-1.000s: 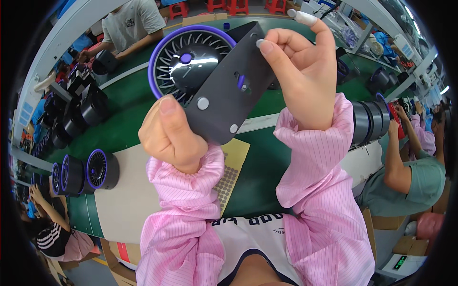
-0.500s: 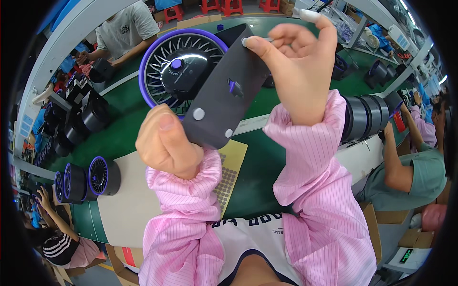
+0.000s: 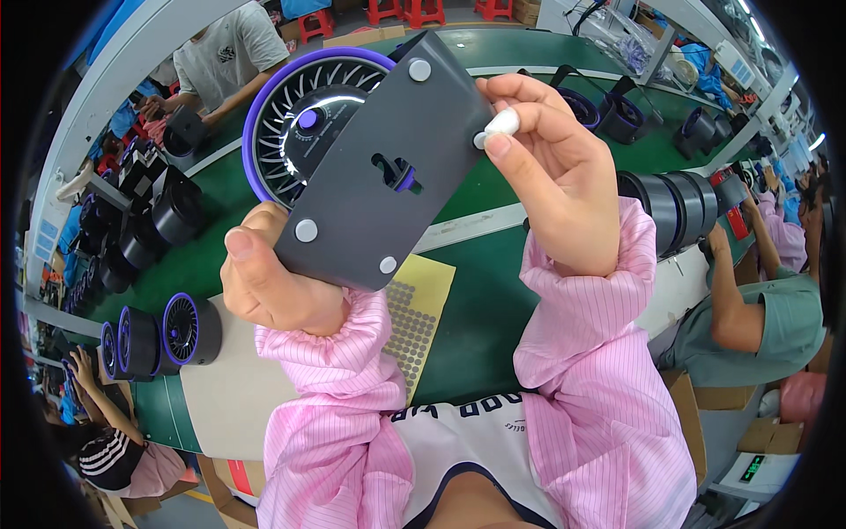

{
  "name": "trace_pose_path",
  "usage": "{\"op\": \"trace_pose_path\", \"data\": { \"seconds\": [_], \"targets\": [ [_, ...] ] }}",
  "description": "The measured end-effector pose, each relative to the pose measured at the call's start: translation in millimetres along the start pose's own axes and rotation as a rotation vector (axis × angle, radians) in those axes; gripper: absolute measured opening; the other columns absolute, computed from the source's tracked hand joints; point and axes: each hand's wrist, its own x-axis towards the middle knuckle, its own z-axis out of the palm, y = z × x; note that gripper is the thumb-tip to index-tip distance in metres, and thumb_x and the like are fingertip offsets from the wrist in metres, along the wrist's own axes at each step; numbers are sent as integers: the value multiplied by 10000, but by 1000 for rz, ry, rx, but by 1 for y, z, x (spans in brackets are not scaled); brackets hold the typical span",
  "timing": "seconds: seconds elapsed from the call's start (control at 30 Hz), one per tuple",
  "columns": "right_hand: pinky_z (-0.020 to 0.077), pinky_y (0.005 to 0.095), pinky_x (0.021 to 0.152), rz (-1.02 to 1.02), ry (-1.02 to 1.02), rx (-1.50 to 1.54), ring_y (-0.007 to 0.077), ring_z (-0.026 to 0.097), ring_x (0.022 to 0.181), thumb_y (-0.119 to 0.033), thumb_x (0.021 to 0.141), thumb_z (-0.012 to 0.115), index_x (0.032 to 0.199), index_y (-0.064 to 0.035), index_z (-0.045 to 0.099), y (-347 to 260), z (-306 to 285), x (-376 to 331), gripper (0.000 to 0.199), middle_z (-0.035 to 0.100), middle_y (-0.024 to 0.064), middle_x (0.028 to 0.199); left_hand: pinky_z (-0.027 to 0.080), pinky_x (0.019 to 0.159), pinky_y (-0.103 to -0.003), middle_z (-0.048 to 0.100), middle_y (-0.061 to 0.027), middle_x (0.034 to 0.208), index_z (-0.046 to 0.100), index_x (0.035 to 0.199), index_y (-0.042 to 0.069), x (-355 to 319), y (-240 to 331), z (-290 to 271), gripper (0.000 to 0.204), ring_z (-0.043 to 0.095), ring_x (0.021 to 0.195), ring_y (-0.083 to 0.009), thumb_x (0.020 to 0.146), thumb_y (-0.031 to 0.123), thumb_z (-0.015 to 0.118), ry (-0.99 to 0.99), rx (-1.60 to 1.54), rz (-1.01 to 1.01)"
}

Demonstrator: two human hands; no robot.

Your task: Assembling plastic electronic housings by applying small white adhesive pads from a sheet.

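Observation:
A black fan (image 3: 330,137) with a purple rim is held up in front of me, the underside of its flat dark base (image 3: 352,189) facing me. Pale round pads (image 3: 306,231) sit near the base's corners, and a slot with a purple piece inside opens in its middle. My left hand (image 3: 282,286) is closed round the lower left end of the base. At the upper right corner my right hand (image 3: 564,181) pinches a small round pad (image 3: 480,140) against the base edge between thumb and a white-covered fingertip.
Below the fan lies a yellow sheet (image 3: 432,304) of grey round pads, beside a beige board (image 3: 238,388) on the green table (image 3: 476,326). Purple-rimmed fans (image 3: 181,328) stand at left; dark round housings (image 3: 683,212) sit at right. Co-workers (image 3: 233,57) work around the table.
The fan's base has turned to face me more squarely and shifted slightly left. My right thumb and fingers have moved down from the top corner to the right corner's pad.

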Motion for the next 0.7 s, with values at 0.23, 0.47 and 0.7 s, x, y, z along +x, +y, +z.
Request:
{"op": "trace_pose_path", "data": {
  "seconds": [0.23,0.47,0.7],
  "targets": [
    [414,265,828,12,36,-20,140,486,958,39,777,563,793,70,552,-3,-2,0,35,428,110,1120,198,415,-274,311,-7,406,335,452,33,-3,5,5,472,252,394,-96,885,213,383,-9,3,2],
    [437,350,833,-148,496,-650,238,477,880,-44,537,808,1112,-8,318,34,4,1,756,411,112,1018,330,429,-210,522,-33,509,473,533,-36,10,-16,2,465,442,470,-62,913,216,378,54,214,-8],
    [457,375,700,246,-316,-1245,320,509,833,-195,699,640,884,-14,546,140,64,-179,276,519,142,950,400,487,-339,557,-154,528,581,655,-71,16,-161,-18,465,471,451,-161,899,302,450,175,614,-186]
  ]
}}
